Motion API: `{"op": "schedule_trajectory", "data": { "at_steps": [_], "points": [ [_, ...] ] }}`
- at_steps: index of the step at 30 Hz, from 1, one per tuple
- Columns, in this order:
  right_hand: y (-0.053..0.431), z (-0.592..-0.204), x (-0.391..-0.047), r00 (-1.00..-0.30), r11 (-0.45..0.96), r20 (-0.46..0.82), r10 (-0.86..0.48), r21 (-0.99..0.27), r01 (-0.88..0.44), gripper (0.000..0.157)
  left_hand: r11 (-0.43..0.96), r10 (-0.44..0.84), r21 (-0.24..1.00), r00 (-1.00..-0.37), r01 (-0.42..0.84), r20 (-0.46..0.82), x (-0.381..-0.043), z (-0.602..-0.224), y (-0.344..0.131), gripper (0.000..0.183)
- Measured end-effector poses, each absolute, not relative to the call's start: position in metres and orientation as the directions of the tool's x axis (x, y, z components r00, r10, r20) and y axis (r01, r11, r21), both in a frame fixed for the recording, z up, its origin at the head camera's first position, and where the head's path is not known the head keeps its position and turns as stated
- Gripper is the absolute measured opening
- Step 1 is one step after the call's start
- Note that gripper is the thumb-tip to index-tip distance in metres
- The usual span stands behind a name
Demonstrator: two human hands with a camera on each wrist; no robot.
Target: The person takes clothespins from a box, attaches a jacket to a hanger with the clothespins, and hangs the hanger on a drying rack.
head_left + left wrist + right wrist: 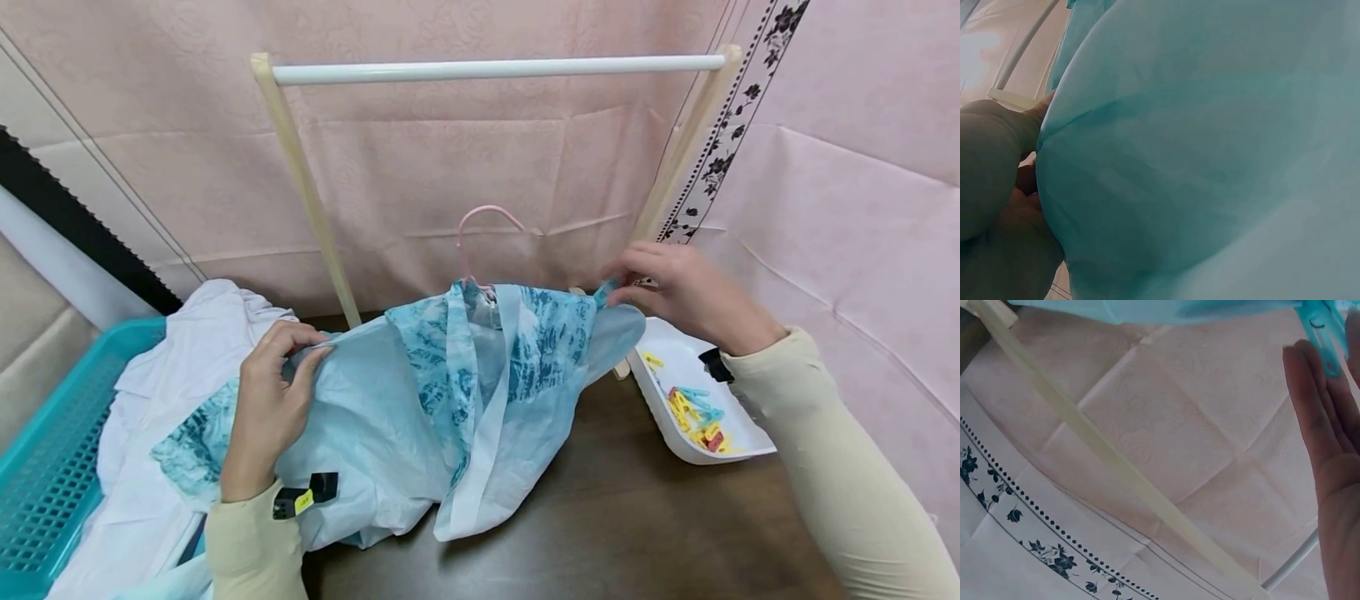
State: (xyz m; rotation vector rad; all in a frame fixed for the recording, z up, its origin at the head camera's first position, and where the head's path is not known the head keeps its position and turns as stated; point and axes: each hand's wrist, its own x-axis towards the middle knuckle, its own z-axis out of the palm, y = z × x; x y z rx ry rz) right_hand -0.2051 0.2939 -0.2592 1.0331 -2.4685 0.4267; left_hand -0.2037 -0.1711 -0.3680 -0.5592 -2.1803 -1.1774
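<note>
A light blue garment [352, 417] with darker printed panels and white bands hangs around a pink hanger [462, 237], whose hook stands up from the neckline. My left hand [270, 400] pinches the garment's edge between thumb and fingers at its left side. In the left wrist view, pale blue cloth [1197, 169] covers most of the picture and hides the fingertips. At the right shoulder, my right hand [678, 287] pinches a blue clothespin [1322, 331], its far end against the cloth. Whether its jaws grip the fabric I cannot tell.
Behind the garment stands a rack with a white bar [495, 70] and cream posts. A white tray [667, 429] on the right holds several yellow, blue and red clothespins [693, 417]. To the left, white clothes [161, 400] spill over a turquoise basket [37, 492]. Brown tabletop [600, 517] lies below.
</note>
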Motion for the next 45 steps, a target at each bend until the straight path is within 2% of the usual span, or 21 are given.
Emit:
{"op": "schedule_trajectory", "data": {
  "at_steps": [6, 11, 18, 25, 28, 34, 41, 45],
  "points": [
    [0.296, -0.262, -0.206, -0.675, 0.692, 0.431, -0.599, -0.146, -0.707, 0.042, 0.519, 0.092, 0.597, -0.735, 0.612, 0.672, -0.203, -0.367, -0.172, 0.007],
    [0.3, -0.266, -0.207, -0.683, 0.698, 0.453, -0.574, -0.165, -0.696, 0.048, 0.522, 0.085, 0.598, -0.734, 0.609, 0.673, -0.203, -0.367, -0.172, 0.007],
    [0.323, -0.279, -0.209, -0.778, 0.794, 0.446, -0.443, -0.208, -0.571, 0.011, 0.526, 0.088, 0.61, -0.752, 0.592, 0.653, -0.203, -0.368, -0.173, 0.006],
    [0.357, -0.304, -0.213, -0.919, 0.882, 0.232, -0.318, -0.284, -0.377, 0.024, 0.529, 0.08, 0.61, -0.75, 0.59, 0.657, -0.204, -0.37, -0.171, 0.006],
    [0.371, -0.317, -0.218, -0.95, 0.893, 0.151, -0.274, -0.328, -0.31, 0.03, 0.529, 0.082, 0.606, -0.747, 0.594, 0.66, -0.205, -0.37, -0.171, 0.006],
    [0.394, -0.345, -0.224, -0.955, 0.901, 0.072, -0.288, -0.317, -0.295, 0.023, 0.532, 0.083, 0.602, -0.745, 0.595, 0.662, -0.205, -0.368, -0.171, 0.005],
    [0.423, -0.373, -0.23, -0.955, 0.914, -0.163, -0.246, -0.367, -0.173, 0.007, 0.523, 0.077, 0.604, -0.739, 0.602, 0.67, -0.204, -0.369, -0.171, 0.004],
    [0.44, -0.39, -0.226, -0.933, 0.928, -0.277, -0.23, -0.35, -0.125, 0.014, 0.514, 0.085, 0.605, -0.738, 0.608, 0.669, -0.205, -0.37, -0.169, 0.004]
  ]
}}
